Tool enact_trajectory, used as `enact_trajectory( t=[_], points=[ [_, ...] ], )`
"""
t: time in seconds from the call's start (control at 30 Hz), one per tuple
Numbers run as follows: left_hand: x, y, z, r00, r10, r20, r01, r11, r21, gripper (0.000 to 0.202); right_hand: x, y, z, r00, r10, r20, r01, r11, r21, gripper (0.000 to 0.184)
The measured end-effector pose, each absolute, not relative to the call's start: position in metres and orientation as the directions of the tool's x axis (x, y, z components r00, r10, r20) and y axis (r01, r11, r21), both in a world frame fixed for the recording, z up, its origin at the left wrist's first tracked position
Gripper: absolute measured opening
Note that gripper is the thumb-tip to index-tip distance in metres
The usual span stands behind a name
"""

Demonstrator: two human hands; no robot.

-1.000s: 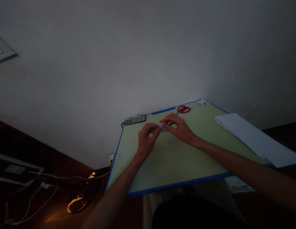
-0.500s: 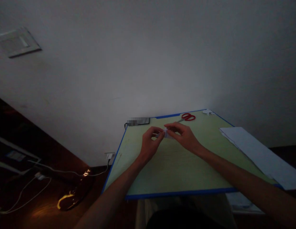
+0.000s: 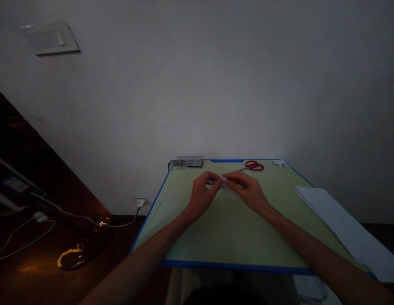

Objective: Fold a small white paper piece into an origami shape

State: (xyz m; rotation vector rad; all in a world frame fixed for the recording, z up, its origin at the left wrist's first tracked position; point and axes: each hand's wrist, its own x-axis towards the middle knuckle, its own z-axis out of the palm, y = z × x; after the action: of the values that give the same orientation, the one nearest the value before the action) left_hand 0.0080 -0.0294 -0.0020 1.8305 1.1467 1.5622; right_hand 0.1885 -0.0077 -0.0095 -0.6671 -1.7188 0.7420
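A small folded white paper piece (image 3: pixel 224 183) sits pinched between both hands above the far middle of a pale green table (image 3: pixel 228 228) with a blue edge. My left hand (image 3: pixel 203 195) grips its left end with thumb and fingers closed. From the right, my right hand (image 3: pixel 247 190) pinches the other end. Most of the paper is hidden by the fingers.
Red-handled scissors (image 3: pixel 254 165) lie at the far edge, with a small white paper scrap (image 3: pixel 280 162) in the far right corner. A stack of white sheets (image 3: pixel 341 228) lies along the right side. A dark flat device (image 3: pixel 187 162) rests at the far left corner. Cables (image 3: pixel 41 220) trail on the dark floor.
The view has tilted and swung so the table sits lower and squarer. Both hands stay pinched on the small paper, working it slightly closer together.
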Motion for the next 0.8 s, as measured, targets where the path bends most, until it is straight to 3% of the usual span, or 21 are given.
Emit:
enact_trajectory(
  t=[0.23, 0.63, 0.8],
  points=[
    [0.0104, -0.0285, -0.0048, -0.009, 0.832, 0.554, 0.212, -0.540, 0.815, 0.020, 0.1891, -0.0075, -0.0065, -0.229, 0.743, 0.629, 0.093, 0.660, -0.745, 0.020],
    [0.0105, -0.0283, -0.0075, 0.021, 0.785, 0.619, 0.293, -0.597, 0.747, 0.018, 0.1899, -0.0068, -0.0090, -0.178, 0.708, 0.683, 0.242, 0.705, -0.667, 0.015],
    [0.0102, -0.0262, -0.0069, 0.018, 0.849, 0.528, 0.156, -0.524, 0.837, 0.032, 0.1922, -0.0066, -0.0073, -0.141, 0.694, 0.706, 0.240, 0.715, -0.656, 0.013]
  ],
)
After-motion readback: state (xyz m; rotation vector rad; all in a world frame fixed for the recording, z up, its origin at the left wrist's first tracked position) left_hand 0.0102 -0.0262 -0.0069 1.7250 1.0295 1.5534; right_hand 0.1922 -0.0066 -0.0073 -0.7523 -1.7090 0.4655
